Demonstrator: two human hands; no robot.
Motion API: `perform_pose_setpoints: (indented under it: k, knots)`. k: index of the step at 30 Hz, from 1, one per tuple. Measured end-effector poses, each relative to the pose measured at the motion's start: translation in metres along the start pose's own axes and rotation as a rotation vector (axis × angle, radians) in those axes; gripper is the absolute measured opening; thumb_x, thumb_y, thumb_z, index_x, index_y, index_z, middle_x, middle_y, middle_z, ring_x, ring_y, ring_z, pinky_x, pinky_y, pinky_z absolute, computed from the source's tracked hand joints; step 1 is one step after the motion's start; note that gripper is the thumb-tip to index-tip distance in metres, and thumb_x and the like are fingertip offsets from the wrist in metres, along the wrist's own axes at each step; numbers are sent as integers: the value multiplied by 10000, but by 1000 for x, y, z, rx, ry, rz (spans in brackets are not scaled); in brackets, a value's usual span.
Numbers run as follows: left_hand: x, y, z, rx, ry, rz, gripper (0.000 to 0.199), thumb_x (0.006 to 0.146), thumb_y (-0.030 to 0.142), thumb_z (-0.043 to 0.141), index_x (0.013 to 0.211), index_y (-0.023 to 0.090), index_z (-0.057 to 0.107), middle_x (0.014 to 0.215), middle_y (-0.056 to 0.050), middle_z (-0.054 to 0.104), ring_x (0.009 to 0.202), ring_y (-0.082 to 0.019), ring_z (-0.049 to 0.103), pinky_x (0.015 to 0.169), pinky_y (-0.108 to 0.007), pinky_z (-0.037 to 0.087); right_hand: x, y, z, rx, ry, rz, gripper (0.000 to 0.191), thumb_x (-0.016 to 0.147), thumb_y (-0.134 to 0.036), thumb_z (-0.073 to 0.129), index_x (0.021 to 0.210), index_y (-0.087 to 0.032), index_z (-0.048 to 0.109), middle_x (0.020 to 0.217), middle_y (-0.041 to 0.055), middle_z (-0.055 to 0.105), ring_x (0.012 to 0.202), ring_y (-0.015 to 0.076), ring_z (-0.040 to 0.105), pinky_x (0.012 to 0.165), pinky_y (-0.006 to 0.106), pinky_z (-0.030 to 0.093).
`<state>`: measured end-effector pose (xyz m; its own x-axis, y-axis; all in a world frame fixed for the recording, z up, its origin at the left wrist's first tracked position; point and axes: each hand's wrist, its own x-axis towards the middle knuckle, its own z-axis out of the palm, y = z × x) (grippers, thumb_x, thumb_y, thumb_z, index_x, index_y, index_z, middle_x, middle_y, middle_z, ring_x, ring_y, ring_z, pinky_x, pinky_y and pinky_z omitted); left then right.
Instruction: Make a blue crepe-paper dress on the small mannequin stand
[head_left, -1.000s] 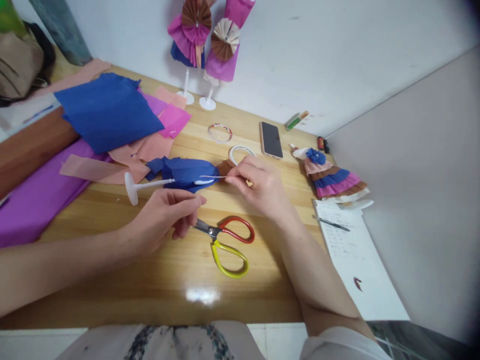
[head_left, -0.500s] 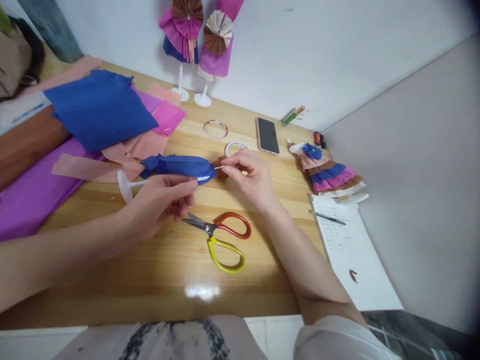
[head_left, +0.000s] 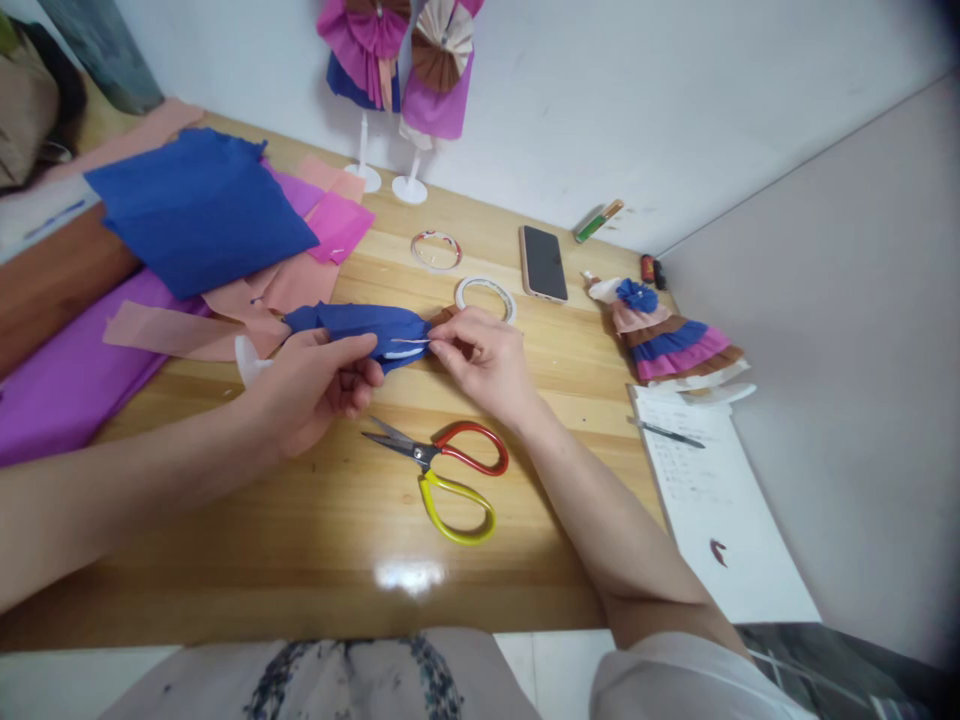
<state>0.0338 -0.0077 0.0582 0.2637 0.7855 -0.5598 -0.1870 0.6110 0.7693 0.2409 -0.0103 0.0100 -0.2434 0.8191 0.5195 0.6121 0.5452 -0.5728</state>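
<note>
My left hand (head_left: 311, 385) is closed around a doll form wrapped in blue crepe paper (head_left: 356, 319), which lies sideways above the table. The form's white stand base (head_left: 246, 362) pokes out to the left of that hand, and a white patch shows at the right part of the blue wrap. At the form's right end, my right hand (head_left: 484, 365) pinches a thin pale strip (head_left: 411, 341) that lies along the blue paper. A bit of brown paper (head_left: 442, 316) shows behind the right fingertips. Scissors (head_left: 424, 457) with red and yellow handles lie open below both hands.
Crepe paper sheets (head_left: 202, 215) are piled at the left. Two tape rolls (head_left: 487, 283) (head_left: 436, 232) and a phone (head_left: 543, 263) lie behind my hands. Two paper-dressed stands (head_left: 410, 188) rise at the wall. A layered paper dress (head_left: 671, 340) and a written sheet (head_left: 720, 500) are at the right.
My right hand has drawn the thin strip leftward and down, so it now lies along the blue paper. The left hand has shifted slightly left on the form, covering more of the stand.
</note>
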Motion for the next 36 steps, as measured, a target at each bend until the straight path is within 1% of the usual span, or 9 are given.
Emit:
perform_pose_setpoints:
  k: [4,7,9,13,17,21,27,32,36]
  knots:
    - [2,-1,-3,1,21,-14,377,919,77,483,546,119,529,508,-36,602,312,-88,484,278,-177,333,-2,2,5,-76,-13,-51,133,897,-145,592,812,-178,688,776,43,647,702,155,606,645,277,494]
    - [3,-2,-4,0,21,-28,390,929,88,470,543,123,520,505,-40,605,308,-91,485,278,-180,334,-3,4,9,-118,4,-109,148,917,-152,574,814,-171,679,766,46,628,704,157,596,641,275,493]
    - [4,-1,-5,-8,14,-45,395,940,107,461,550,124,524,506,-43,609,307,-91,486,277,-179,337,-3,4,10,-131,14,-121,149,928,-165,570,820,-174,673,778,50,628,713,159,597,645,276,498]
    - [5,-1,-6,-11,-35,-75,407,958,218,495,576,104,579,525,-46,619,317,-93,500,276,-183,346,-4,3,10,-140,18,-141,139,938,-179,574,836,-178,668,785,53,626,738,167,603,672,285,512]
    - [5,-4,-10,2,-92,-62,405,919,313,591,573,103,599,538,-45,625,328,-92,513,278,-180,358,-4,3,10,-149,1,-164,144,946,-180,563,847,-184,666,796,57,625,748,172,599,672,292,514]
    - [3,-6,-10,50,-92,-47,333,882,259,643,584,112,608,537,-28,621,326,-84,513,282,-165,363,-5,5,10,-179,2,-176,148,952,-199,561,849,-189,666,811,62,625,767,175,600,685,294,518]
    - [1,-5,-6,89,-55,-19,294,884,128,599,590,109,601,512,-7,607,321,-65,494,290,-141,359,-5,5,10,-209,10,-213,138,950,-187,556,864,-191,664,816,65,630,752,175,596,674,297,516]
    - [1,-5,-6,92,-55,6,291,857,105,600,567,102,600,511,-17,608,325,-71,494,299,-153,376,-5,4,9,-158,24,-202,124,942,-169,561,871,-191,661,822,65,626,762,177,598,683,298,510]
    - [-1,-4,-6,116,-54,-4,273,815,102,633,545,109,595,506,-18,607,321,-73,492,301,-156,364,-5,4,10,-151,20,-168,140,943,-167,552,862,-196,663,827,63,630,767,177,597,683,300,510]
